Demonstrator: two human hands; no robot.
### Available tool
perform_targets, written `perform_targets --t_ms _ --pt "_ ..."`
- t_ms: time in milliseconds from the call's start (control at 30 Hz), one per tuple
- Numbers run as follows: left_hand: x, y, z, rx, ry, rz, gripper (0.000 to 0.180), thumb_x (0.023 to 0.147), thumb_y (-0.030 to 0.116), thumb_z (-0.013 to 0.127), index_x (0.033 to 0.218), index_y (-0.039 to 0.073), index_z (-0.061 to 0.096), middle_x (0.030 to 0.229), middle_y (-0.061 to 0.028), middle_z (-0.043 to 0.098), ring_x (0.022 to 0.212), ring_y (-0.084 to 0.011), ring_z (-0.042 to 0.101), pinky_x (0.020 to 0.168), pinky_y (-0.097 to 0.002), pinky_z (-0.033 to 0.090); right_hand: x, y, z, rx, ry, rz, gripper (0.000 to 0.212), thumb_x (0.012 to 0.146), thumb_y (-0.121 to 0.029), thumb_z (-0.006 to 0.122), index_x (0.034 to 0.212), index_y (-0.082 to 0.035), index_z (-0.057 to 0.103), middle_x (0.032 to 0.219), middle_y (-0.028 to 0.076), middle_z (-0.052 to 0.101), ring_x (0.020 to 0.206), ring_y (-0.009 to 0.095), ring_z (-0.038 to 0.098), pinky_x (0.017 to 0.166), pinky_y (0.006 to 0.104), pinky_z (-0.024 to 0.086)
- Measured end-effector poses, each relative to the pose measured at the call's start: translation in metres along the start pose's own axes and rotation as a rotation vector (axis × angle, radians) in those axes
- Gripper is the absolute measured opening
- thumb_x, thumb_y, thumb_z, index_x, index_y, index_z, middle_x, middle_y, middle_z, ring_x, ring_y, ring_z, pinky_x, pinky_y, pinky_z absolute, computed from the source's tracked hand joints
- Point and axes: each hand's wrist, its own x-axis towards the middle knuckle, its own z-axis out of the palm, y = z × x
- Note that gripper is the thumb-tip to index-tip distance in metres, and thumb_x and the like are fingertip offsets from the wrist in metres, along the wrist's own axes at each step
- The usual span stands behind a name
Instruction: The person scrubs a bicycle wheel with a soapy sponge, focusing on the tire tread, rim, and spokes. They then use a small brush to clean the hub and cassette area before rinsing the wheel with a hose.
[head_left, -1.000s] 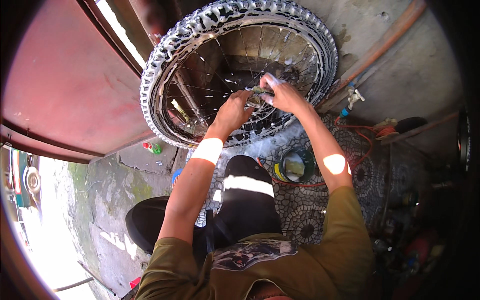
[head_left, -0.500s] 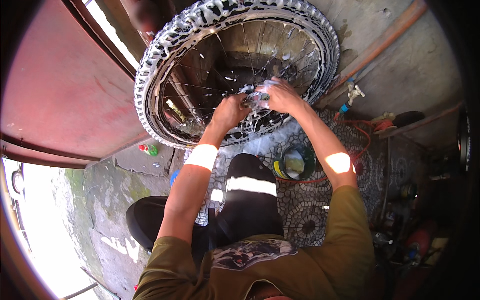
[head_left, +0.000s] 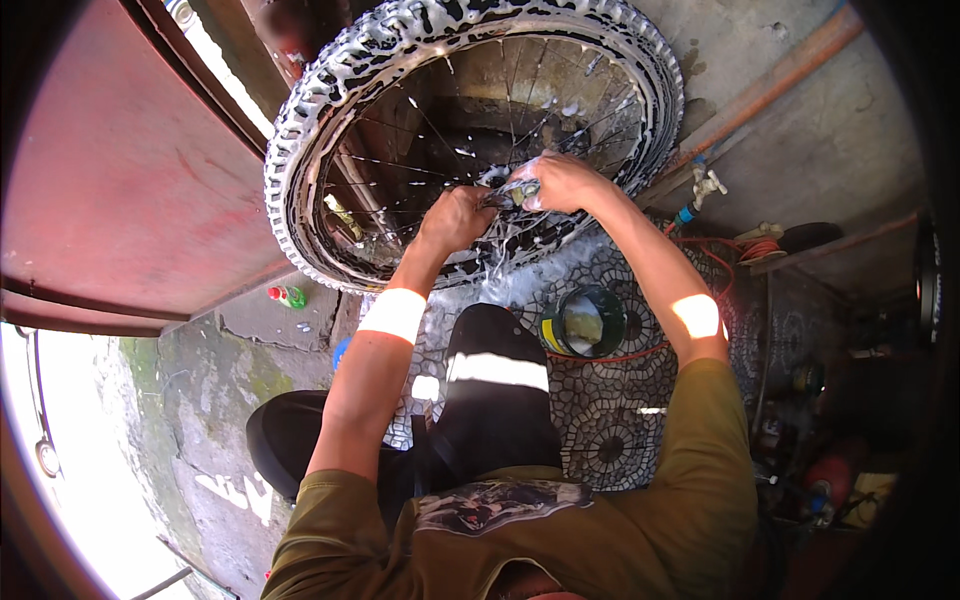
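Note:
A bicycle wheel with a knobbly tyre stands tilted before me, thick white suds over its tread and flecks of foam on the spokes. My left hand is closed around the hub area at the wheel's middle; its fingertips are partly hidden. Just to the right, my right hand grips a small yellow-green sponge covered in lather and presses it against the hub. Foamy water drips below the hands onto the floor.
A dark green bucket with soapy water stands right of my knee. Near the wall are a tap and an orange hose. A green bottle with a red cap lies at left, by a red metal panel.
My right hand has shifted slightly at the hub, and the sponge in it shows more clearly. The left hand keeps its place on the hub. The view has moved a little.

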Motion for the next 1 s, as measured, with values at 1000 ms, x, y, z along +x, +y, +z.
perform_targets --t_ms 1000 --pt "-0.004 0.007 -0.003 -0.026 0.045 -0.086 0.031 0.091 0.021 0.079 0.118 0.005 0.078 0.099 -0.0235 0.077 0.095 -0.0369 0.077 0.085 -0.0436 0.059 0.006 -0.032 0.002 -0.442 0.056 0.08 0.027 0.081 -0.024 0.076 0.103 -0.01 0.084 0.105 0.021 0.081 0.107 0.037 0.076 0.104 0.0485 0.053"
